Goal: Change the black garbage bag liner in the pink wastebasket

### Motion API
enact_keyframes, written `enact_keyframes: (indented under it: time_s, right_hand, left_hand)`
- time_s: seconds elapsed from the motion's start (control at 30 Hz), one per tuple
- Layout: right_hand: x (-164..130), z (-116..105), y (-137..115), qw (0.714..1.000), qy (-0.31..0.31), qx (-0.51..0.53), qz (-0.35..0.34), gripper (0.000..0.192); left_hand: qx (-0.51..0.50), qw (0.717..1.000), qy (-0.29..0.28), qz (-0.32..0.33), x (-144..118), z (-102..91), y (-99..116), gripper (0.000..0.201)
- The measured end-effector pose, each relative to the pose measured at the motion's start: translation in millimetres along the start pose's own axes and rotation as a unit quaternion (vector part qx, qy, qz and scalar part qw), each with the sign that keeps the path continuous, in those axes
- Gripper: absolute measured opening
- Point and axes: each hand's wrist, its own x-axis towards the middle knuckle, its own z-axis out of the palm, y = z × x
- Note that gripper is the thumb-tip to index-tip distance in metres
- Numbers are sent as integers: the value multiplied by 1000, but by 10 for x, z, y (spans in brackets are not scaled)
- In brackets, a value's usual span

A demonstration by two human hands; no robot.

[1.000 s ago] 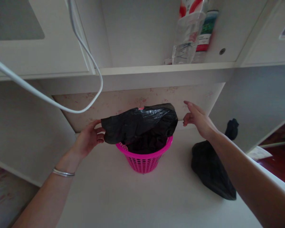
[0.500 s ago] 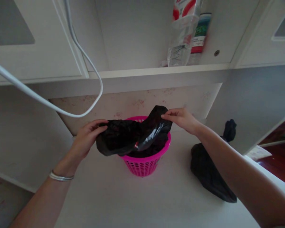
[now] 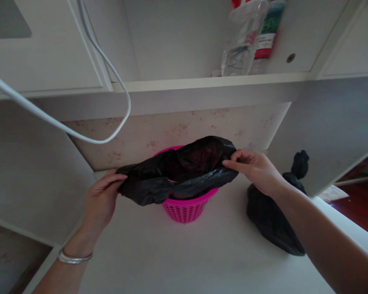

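Note:
A black plastic garbage bag (image 3: 150, 188) is stretched sideways across the top of a pink perforated basket (image 3: 185, 210), its mouth spread wide. My left hand (image 3: 102, 196), with a silver bangle at the wrist, pinches the bag's left end, out beyond the basket's rim. At the opposite end, my right hand (image 3: 253, 167) grips the bag's edge between thumb and fingers. The lower part of the bag hangs into the basket, and the bag hides most of the rim.
A tied, filled black bag (image 3: 272, 216) lies on the white surface (image 3: 184, 261) under my right forearm. Above, a shelf holds a clear plastic bottle (image 3: 241, 49) and a bottle with a green and red label (image 3: 266, 36). A white cable (image 3: 110, 136) loops at the left.
My hands have moved farther apart, the left one left and down, the right one to the right. The bag's mouth is pulled wider and straighter over the basket.

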Motion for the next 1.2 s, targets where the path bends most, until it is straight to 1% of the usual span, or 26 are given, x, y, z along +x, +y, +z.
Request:
enact_keyframes:
  time_s: [0.03,0.1,0.13,0.17,0.2,0.23,0.27,0.33,0.4,0.47,0.57,0.63,0.7,0.77,0.83,0.9,0.93,0.97,1.03,1.13,1.2]
  right_hand:
    - [-83,-17,28,1000,-12,4,5,35]
    - [-247,-39,94,1000,-25,0,-1,47]
    - [-325,-47,130,1000,-25,-1,-15,52]
    - [-397,-54,169,999,-24,0,-33,54]
    - [-462,-62,211,999,-25,1,-48,58]
    - [-519,-68,256,998,-29,3,-52,64]
    - [-566,-73,305,998,-35,7,-48,71]
    - [-627,-72,421,999,-40,17,-21,85]
    - [-636,-46,560,999,-41,27,9,96]
    - [-594,14,711,998,-49,28,39,107]
    - [-462,155,911,994,-48,57,85,117]
    - [-363,247,984,990,-33,84,109,119]
    - [-280,301,994,987,-19,98,125,111]
    - [-218,303,950,984,13,116,137,96]
    - [-173,270,877,973,78,160,144,84]
    - [-137,241,799,955,133,220,148,73]
    - [-122,241,763,946,144,249,152,65]
    - [-110,256,730,938,144,271,160,57]
    - [-96,328,676,931,119,293,181,47]
    - [-104,476,616,925,71,309,212,47]
    - [-126,538,578,916,51,327,226,45]
  left_hand:
    - [-17,1000,-10,-10,-37,-23,21,6]
    - [-23,998,-33,-54,-113,-63,73,6]
    - [-6,995,-47,-85,-154,-85,94,5]
    - [13,992,-56,-114,-201,-110,108,13]
    - [28,988,-66,-138,-251,-138,110,25]
    - [38,985,-77,-152,-305,-170,100,38]
    - [41,984,-90,-152,-359,-200,77,53]
    - [25,982,-133,-135,-453,-248,-7,80]
    - [10,976,-180,-124,-503,-254,-135,97]
    - [25,971,-197,-132,-498,-207,-295,104]
    - [99,967,-177,-156,-418,-69,-533,108]
    - [135,963,-161,-168,-349,20,-638,105]
    - [116,967,-144,-176,-282,72,-672,89]
    - [68,972,-129,-183,-208,77,-641,65]
    - [22,978,-101,-181,-115,61,-571,43]
    - [-23,983,-58,-172,-9,67,-491,29]
    - [-50,983,-39,-171,44,91,-454,26]
    - [-76,981,-29,-175,91,132,-421,25]
    - [-117,972,-38,-202,155,255,-372,28]
    - [-147,953,-79,-254,160,469,-337,38]
    - [-158,947,-85,-267,115,565,-329,39]
